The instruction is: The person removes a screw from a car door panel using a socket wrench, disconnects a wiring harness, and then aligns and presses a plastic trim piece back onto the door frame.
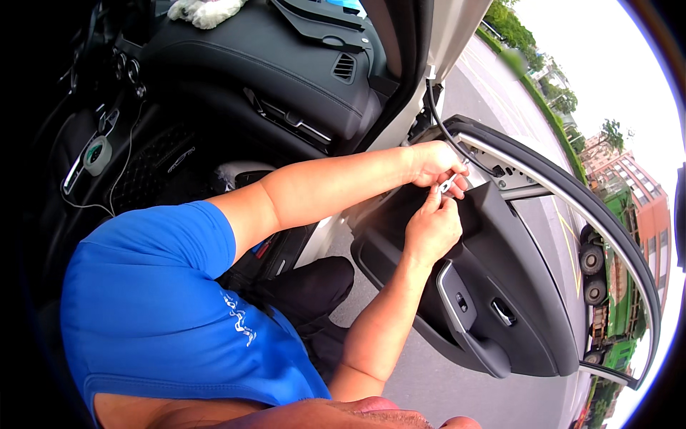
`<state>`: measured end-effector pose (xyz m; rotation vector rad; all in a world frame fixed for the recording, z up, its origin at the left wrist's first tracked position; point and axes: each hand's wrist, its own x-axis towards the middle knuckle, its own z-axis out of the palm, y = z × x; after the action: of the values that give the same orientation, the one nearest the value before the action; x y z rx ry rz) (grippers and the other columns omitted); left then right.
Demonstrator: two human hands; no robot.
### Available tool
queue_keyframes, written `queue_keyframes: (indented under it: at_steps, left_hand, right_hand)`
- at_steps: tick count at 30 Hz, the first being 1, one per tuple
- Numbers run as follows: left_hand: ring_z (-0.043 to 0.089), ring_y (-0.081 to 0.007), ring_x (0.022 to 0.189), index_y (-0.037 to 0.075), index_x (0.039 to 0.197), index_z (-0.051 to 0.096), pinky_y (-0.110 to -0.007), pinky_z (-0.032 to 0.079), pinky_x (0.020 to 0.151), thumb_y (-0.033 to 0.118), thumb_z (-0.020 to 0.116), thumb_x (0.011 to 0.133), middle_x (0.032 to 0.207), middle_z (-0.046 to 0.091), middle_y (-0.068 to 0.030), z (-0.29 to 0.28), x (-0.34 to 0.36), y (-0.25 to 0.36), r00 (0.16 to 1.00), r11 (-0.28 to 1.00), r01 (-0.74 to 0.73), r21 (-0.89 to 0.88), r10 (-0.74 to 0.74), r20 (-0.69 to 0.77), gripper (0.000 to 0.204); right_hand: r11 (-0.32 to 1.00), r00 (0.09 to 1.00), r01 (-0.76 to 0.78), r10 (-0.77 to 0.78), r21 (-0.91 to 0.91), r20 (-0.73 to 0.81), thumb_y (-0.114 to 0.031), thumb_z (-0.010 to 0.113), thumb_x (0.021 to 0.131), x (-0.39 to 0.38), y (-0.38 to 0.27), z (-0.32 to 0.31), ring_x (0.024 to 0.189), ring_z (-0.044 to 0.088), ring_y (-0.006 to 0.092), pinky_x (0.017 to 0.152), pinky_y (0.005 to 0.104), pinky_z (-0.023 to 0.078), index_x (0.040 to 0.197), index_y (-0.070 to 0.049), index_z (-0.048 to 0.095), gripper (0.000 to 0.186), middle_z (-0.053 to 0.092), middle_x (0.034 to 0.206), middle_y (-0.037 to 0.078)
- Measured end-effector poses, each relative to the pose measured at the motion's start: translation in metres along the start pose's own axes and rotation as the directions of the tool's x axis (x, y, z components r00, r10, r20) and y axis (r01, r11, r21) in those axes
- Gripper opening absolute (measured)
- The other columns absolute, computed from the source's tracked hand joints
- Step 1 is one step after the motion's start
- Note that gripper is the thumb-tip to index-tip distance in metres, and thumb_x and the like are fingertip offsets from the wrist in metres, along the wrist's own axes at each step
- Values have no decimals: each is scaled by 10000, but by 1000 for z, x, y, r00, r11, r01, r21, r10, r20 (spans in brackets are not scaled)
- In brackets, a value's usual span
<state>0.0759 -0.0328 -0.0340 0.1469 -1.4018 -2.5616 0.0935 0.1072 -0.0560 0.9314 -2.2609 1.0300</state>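
A small silver tool (446,186): between 2 and 3 o'clock from centre; the car door's dark panel (532,314) at its 5 | right hand (434,230): fingers pinching the tool | left hand (432,163): fingers curled beside it, grip cannot be told | advice: steady wrists, metal clear of panel, seem best

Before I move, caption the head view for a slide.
Right hand holding a small silver tool beside the left hand, at an open car door.

Bright sky (614,64) spans grey pavement (457,390), a hedge (546,106), a green truck (625,307) and a reddish building (650,214).
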Motion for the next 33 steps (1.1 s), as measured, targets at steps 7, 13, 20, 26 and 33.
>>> queue_keyframes:
  at_steps: [7,13,20,26,33]
  left_hand:
    - [693,-316,790,-24,1094,513,-428,575,709,124,499,982,917,658,-205,-1,6,8,997,997,57,52,-59,48,186]
    - [687,-300,811,-36,1065,554,-398,577,691,145,534,981,932,659,-201,-15,13,9,995,986,56,154,-69,78,201]
    - [680,-265,815,-39,1130,537,-397,575,669,202,543,985,981,655,-185,-10,5,19,996,978,70,198,-78,36,281]
    - [672,-225,759,-13,987,601,-327,536,542,264,583,966,894,663,-157,-9,9,24,988,953,124,276,-145,58,279]
    - [667,-193,620,29,841,589,-294,520,473,186,673,913,750,660,-129,-10,9,17,998,968,51,246,-61,34,192]
  right_hand:
    - [966,992,-109,122,-235,43,-414,551,941,5,-19,1,732,679,389,685,470,543,782,10,678,471,689,777,206]
    - [899,958,-265,205,348,199,-450,520,968,17,-6,19,616,664,268,586,387,520,785,25,700,540,680,678,141]
    - [205,747,-622,445,756,493,-379,516,987,19,-28,31,362,374,88,339,223,263,667,-25,530,477,440,496,-1]
    - [-322,745,-541,246,777,620,-338,390,996,23,-34,32,398,321,116,348,252,259,865,-122,463,263,366,554,-6]
    - [613,875,-484,366,625,318,-388,518,990,13,5,34,483,515,151,431,293,415,868,-61,644,371,566,612,54]
